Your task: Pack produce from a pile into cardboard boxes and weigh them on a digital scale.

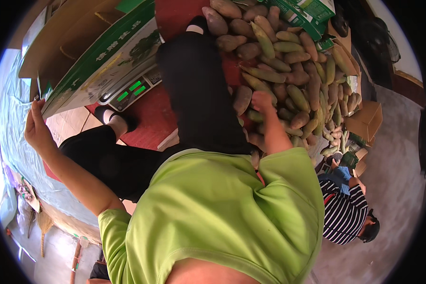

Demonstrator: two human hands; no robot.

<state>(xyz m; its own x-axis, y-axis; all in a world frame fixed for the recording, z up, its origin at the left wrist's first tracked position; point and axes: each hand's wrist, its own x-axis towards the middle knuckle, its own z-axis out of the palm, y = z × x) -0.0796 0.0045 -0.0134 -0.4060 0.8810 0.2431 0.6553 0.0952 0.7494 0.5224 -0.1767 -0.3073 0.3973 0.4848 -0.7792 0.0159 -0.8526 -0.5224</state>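
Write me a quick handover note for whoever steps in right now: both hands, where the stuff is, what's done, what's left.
Left hand: raised, fingers on the corner of the green-and-white cardboard box that sits on the scale.
Right hand: closed, down in the pile of long green-brown fruit on the red mat.
Done: box is on the scale; what's inside it is hidden.
Left: most of the fruit is in the pile.
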